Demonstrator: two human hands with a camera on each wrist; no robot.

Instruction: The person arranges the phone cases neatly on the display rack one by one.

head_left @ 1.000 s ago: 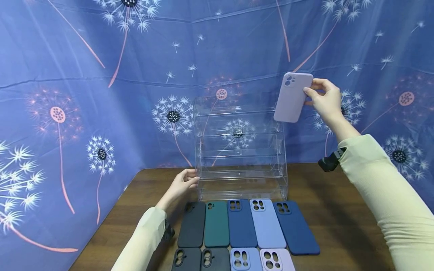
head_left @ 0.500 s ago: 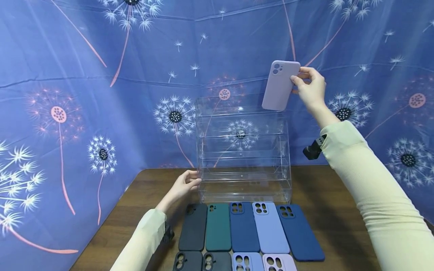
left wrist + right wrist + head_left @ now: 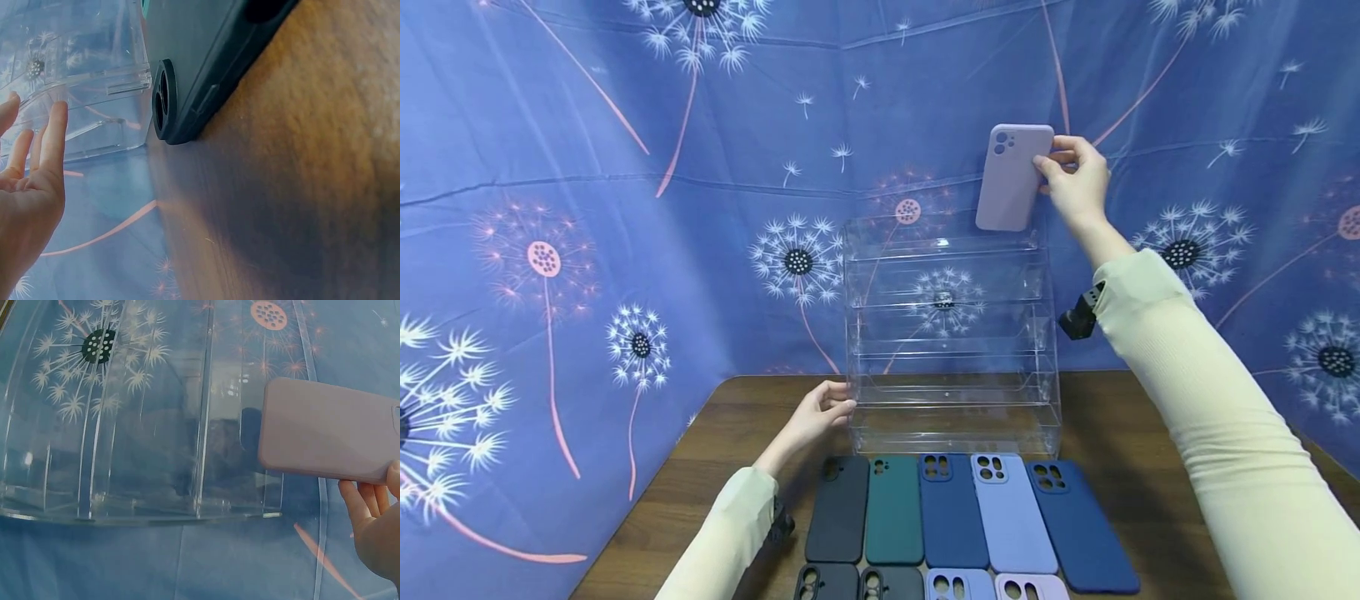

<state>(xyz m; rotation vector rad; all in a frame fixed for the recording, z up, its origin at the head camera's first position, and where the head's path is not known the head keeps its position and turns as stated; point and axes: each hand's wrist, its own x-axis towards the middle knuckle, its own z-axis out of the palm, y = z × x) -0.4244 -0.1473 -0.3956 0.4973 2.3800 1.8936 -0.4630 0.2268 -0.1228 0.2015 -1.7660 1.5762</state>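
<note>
My right hand point(image 3: 1075, 179) pinches a pale lilac phone case point(image 3: 1011, 177) by its upper right edge and holds it upright just above the top right corner of a clear acrylic tiered rack point(image 3: 951, 333). The right wrist view shows the same lilac case point(image 3: 325, 428) over the rack's wall point(image 3: 125, 425), my fingers point(image 3: 369, 519) on its edge. My left hand point(image 3: 820, 412) rests with straight fingers against the rack's lower left side; the left wrist view shows those fingers point(image 3: 37, 156) against the clear wall point(image 3: 94, 87).
Several phone cases lie in rows on the brown wooden table point(image 3: 1150, 467) in front of the rack: black point(image 3: 838, 508), dark green point(image 3: 895, 510), navy point(image 3: 951, 510), light blue point(image 3: 1011, 512), navy point(image 3: 1078, 525). A blue dandelion-print cloth point(image 3: 625, 208) hangs behind.
My right hand has carried the lilac case up and leftward, from beside the rack's right side to above its top right corner. The left hand has stayed against the rack.
</note>
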